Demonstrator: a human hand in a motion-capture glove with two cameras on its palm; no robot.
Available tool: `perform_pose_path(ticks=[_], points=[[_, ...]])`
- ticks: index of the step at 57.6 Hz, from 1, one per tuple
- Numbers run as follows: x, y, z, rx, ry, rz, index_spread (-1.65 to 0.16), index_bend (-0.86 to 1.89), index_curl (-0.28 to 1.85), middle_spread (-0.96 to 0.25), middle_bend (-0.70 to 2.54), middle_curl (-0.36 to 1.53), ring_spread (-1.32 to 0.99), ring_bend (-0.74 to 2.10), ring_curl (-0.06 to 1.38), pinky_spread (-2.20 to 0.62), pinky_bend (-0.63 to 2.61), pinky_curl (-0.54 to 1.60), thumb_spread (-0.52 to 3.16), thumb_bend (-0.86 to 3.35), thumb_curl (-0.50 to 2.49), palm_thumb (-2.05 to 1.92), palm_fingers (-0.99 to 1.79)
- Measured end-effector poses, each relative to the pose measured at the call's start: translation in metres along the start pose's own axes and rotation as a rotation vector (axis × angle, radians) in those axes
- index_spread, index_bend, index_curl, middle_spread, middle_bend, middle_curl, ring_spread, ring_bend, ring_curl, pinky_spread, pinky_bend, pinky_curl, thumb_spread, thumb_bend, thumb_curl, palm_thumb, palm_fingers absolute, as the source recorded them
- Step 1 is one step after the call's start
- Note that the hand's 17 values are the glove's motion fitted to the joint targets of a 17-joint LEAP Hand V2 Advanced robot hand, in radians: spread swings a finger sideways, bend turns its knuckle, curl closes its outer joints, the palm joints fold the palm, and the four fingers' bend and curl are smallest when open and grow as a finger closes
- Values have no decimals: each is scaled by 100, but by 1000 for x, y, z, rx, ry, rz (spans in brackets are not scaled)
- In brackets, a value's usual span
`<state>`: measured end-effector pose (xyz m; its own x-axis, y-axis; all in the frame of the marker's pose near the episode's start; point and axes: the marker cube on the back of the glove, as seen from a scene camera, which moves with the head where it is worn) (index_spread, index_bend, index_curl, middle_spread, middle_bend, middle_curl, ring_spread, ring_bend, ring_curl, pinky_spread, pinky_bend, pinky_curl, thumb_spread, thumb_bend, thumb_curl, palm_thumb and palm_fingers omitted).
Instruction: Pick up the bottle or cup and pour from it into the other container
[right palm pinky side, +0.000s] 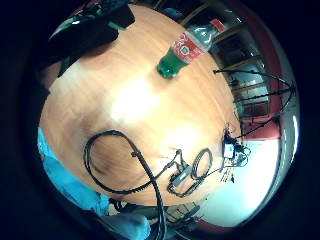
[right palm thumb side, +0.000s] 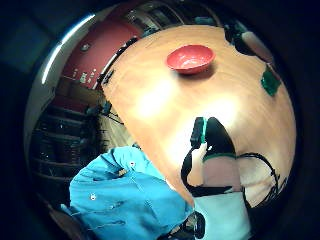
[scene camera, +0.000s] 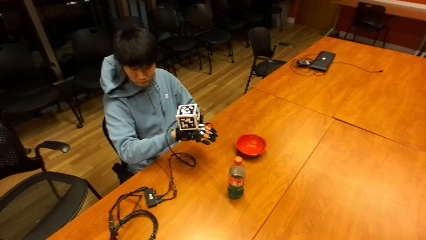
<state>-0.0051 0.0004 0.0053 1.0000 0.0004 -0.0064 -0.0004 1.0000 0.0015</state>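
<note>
A plastic bottle (scene camera: 235, 178) with a red cap, red label and green liquid stands upright on the wooden table (scene camera: 313, 165). The little finger side palm view shows the same bottle (right palm pinky side: 187, 47) some way off. A red bowl (scene camera: 251, 145) sits on the table just beyond the bottle, and the bowl (right palm thumb side: 190, 58) looks empty in the thumb side palm view. My gloved right hand (scene camera: 198, 134) hovers above the table's near edge, left of the bowl. Its fingers are relaxed and hold nothing. It touches neither the bottle nor the bowl.
Black cables and a small box (scene camera: 141, 204) lie on the table near the person's side, and the cables (right palm pinky side: 150, 170) also show below the palm. A laptop (scene camera: 323, 60) rests on the far table. Chairs (scene camera: 40, 200) stand around the tables.
</note>
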Motion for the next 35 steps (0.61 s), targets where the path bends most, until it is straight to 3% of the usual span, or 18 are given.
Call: perform_pose_path(ticks=[13,35], points=[[1,-4,4,-14,17,17,-26,19,23,0,20,18,4,30,19,21,43,18,84,30,25,63,63],[12,7,0,-16,38,21,-29,16,28,0,18,27,4,29,26,24,45,23,102,14,38,69,59]])
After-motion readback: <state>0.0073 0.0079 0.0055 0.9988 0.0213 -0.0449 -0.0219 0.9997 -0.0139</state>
